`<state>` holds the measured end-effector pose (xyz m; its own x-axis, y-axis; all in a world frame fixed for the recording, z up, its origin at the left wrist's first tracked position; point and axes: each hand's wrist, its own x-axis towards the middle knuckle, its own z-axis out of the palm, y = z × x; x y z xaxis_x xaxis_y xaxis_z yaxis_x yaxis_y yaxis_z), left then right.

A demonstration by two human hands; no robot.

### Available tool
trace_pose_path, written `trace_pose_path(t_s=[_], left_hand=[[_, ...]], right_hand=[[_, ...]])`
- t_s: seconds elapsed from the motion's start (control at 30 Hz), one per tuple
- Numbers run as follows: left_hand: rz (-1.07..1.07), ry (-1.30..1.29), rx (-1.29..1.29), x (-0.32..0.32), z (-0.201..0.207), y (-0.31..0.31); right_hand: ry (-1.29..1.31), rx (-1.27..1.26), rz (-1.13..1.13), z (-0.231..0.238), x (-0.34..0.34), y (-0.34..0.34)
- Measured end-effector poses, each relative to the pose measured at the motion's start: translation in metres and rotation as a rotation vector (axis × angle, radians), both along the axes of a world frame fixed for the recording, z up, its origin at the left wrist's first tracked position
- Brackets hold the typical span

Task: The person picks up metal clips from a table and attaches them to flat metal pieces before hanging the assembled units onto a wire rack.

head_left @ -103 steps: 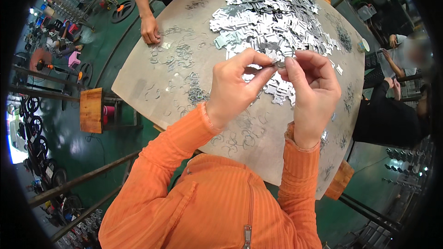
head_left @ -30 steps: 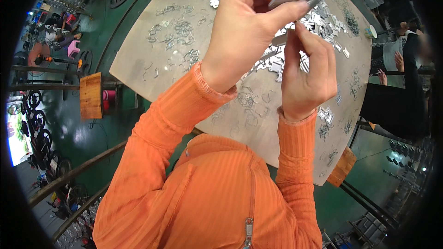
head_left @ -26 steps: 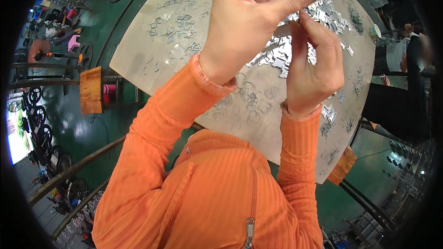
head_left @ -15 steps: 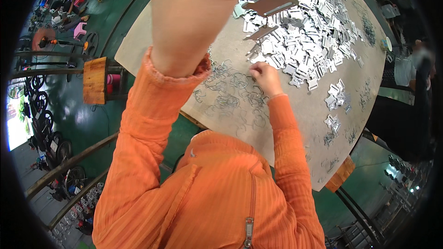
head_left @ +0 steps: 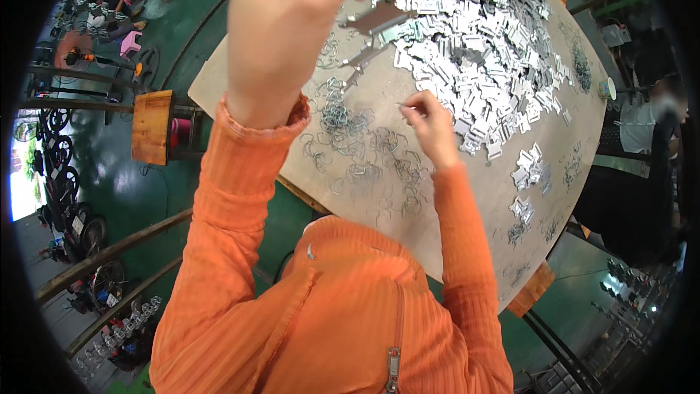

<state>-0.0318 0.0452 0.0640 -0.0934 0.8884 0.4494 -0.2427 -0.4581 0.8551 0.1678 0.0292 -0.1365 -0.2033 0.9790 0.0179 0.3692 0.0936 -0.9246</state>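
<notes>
My left hand (head_left: 281,22) is raised high at the top edge, close to the camera. Its fingers pinch a string of flat metal plates (head_left: 379,18), which hang one below another over the table; the top of the string is partly cut off. My right hand (head_left: 430,128) is lower, over the table between the plate pile and the wire hooks. Its thumb and fingertips are pinched together, with a thin wire hook (head_left: 402,105) poking out. Loose curved wire hooks (head_left: 364,168) lie scattered on the near left of the tabletop.
A big heap of silvery metal plates (head_left: 481,58) covers the far part of the brown table (head_left: 452,241). Smaller plate clusters (head_left: 530,166) lie on the right. A cup (head_left: 607,88) stands at the right edge, near another person (head_left: 634,197). A wooden stool (head_left: 152,128) is at the left.
My left hand has moved down and slightly left, bringing the hanging plates with it. My right hand has come away from the pile's edge, a little toward me, with the wire tip now showing.
</notes>
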Motion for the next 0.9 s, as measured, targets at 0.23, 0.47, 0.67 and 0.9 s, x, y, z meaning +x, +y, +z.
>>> trace_pose_path(t_s=[0.23, 0.47, 0.67, 0.9], left_hand=[[0.025, 0.087, -0.050, 0.026, -0.001, -0.009], [-0.095, 0.035, -0.038, 0.066, 0.002, -0.020], [-0.091, 0.062, 0.034, 0.097, 0.005, -0.023], [-0.346, 0.314, 0.397, 0.097, -0.033, -0.003]], right_hand=[[0.623, 0.133, 0.049, 0.216, 0.006, -0.009], [0.576, 0.305, -0.166, 0.257, 0.001, -0.017], [0.547, 0.436, -0.304, 0.253, 0.021, -0.028], [0.435, 0.811, -0.561, 0.225, 0.028, -0.033]])
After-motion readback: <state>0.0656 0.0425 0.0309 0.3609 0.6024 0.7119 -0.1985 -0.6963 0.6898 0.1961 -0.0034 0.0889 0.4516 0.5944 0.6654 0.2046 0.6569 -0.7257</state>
